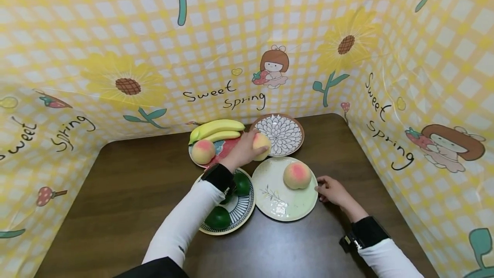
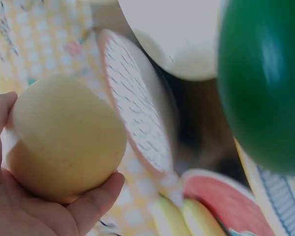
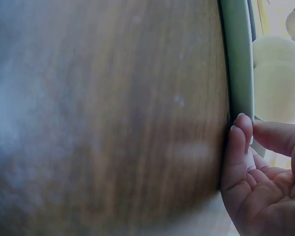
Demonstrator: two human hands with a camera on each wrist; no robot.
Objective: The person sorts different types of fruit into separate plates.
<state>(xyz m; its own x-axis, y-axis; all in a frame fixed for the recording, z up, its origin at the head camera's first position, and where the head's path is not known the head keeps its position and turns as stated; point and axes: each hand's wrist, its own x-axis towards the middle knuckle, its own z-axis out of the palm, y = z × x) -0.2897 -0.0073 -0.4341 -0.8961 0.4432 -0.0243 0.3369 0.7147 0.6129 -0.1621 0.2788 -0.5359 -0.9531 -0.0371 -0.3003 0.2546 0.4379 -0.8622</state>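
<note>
Head: left hand [image 1: 242,148] holding peach [image 1: 262,146] by flower-patterned plate [image 1: 286,135]; right hand [image 1: 334,190] pinching rim of green plate [image 1: 286,210] on desk [image 1: 135,192].
Left wrist: fingers clamping peach at sides; fruit looking light, smooth, fairly firm; wide middle probably suiting hold.
Right wrist: fingers clamping plate rim; plate seeming stiff, slick, perhaps breakable.

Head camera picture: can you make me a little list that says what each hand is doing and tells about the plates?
Left hand: holds a yellowish peach
Right hand: pinches the rim of the pale green plate
On pale green plate: pink-topped peach
On red plate: bananas, another peach
On striped plate: dark green fruits
Flower-patterned plate: behind the pale green plate
</note>
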